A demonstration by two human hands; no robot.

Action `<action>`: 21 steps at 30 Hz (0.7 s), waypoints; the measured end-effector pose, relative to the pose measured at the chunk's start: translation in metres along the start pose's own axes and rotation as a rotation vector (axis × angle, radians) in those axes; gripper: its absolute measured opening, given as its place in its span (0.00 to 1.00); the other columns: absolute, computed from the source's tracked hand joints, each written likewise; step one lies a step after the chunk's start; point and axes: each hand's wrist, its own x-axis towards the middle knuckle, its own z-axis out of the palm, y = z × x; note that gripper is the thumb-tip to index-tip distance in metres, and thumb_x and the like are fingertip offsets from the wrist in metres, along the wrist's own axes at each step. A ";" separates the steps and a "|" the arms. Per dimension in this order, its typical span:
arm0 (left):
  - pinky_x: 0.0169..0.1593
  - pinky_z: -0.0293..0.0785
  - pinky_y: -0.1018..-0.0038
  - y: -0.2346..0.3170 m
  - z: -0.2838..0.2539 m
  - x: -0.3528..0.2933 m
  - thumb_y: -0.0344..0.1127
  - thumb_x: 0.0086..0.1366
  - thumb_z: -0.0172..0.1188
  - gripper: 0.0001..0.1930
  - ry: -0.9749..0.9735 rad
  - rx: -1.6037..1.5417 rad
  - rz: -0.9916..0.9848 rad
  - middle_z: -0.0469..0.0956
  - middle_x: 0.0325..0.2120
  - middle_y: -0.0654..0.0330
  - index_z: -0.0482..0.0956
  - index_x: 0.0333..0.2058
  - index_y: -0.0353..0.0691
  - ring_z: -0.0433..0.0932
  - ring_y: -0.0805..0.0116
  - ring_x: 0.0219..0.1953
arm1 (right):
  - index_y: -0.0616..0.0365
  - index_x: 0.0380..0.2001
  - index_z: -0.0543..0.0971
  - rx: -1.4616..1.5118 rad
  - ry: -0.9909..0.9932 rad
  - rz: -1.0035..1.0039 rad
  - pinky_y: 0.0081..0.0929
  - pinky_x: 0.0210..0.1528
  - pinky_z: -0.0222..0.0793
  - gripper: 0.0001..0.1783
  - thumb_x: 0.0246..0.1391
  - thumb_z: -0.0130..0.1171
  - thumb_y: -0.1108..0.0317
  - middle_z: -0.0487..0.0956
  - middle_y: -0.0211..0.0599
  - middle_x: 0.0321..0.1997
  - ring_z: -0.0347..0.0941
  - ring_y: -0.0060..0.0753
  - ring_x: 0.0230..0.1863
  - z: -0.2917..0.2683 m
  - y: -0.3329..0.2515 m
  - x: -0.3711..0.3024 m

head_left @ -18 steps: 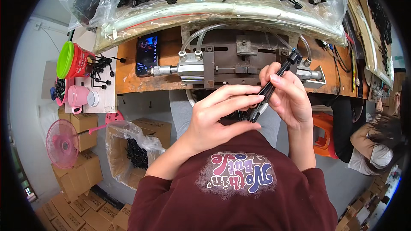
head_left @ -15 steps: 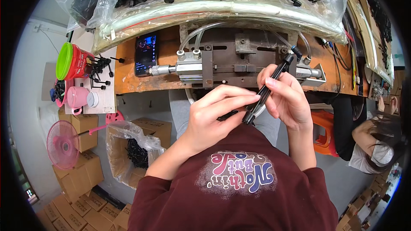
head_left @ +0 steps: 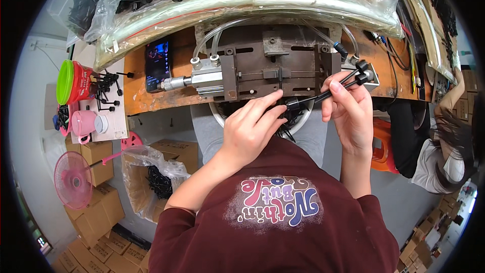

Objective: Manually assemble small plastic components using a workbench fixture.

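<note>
My right hand (head_left: 348,106) is closed around a few thin black rods (head_left: 323,96) with thick knobbed ends, held above the right front of the metal fixture (head_left: 247,83). My left hand (head_left: 255,126) reaches to the fixture's front edge. Its fingertips meet the near end of a single black rod (head_left: 281,82), which lies across the small centre block (head_left: 270,74). A thick end of the right hand's rods comes close to the left fingers. Below the hands, a white-rimmed basin (head_left: 305,120) with black pieces sits at my lap, partly hidden by my left hand.
A plastic-lined tray (head_left: 242,6) of black rods spans the back. A phone (head_left: 157,65) lies left of the fixture, by a metal cylinder (head_left: 208,80). A pink fan (head_left: 73,179) and cartons (head_left: 96,212) stand left. Another person (head_left: 444,156) sits at right.
My hands have drawn apart. The left has moved forward to the fixture, where a black rod now lies on the block. The right hand's rods have swung flatter. The view has shifted slightly.
</note>
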 end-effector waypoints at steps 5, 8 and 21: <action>0.41 0.78 0.69 -0.010 0.015 0.005 0.30 0.46 0.71 0.12 0.029 0.180 0.084 0.81 0.47 0.52 0.79 0.29 0.34 0.82 0.61 0.36 | 0.69 0.40 0.76 -0.049 0.021 -0.055 0.25 0.30 0.80 0.09 0.62 0.56 0.73 0.80 0.50 0.39 0.80 0.31 0.29 -0.001 0.004 -0.009; 0.42 0.78 0.70 -0.008 0.017 0.007 0.30 0.48 0.70 0.12 0.004 0.290 0.097 0.81 0.47 0.53 0.81 0.32 0.34 0.81 0.63 0.33 | 0.70 0.41 0.76 -0.051 -0.009 -0.065 0.24 0.33 0.79 0.09 0.62 0.55 0.73 0.81 0.52 0.41 0.81 0.31 0.30 -0.001 0.007 -0.010; 0.37 0.76 0.74 -0.007 0.020 0.011 0.28 0.45 0.66 0.13 -0.081 0.393 0.108 0.80 0.48 0.51 0.82 0.34 0.34 0.80 0.66 0.29 | 0.70 0.41 0.75 -0.058 -0.025 -0.052 0.25 0.31 0.78 0.09 0.62 0.56 0.73 0.80 0.53 0.40 0.80 0.31 0.29 -0.006 0.005 -0.014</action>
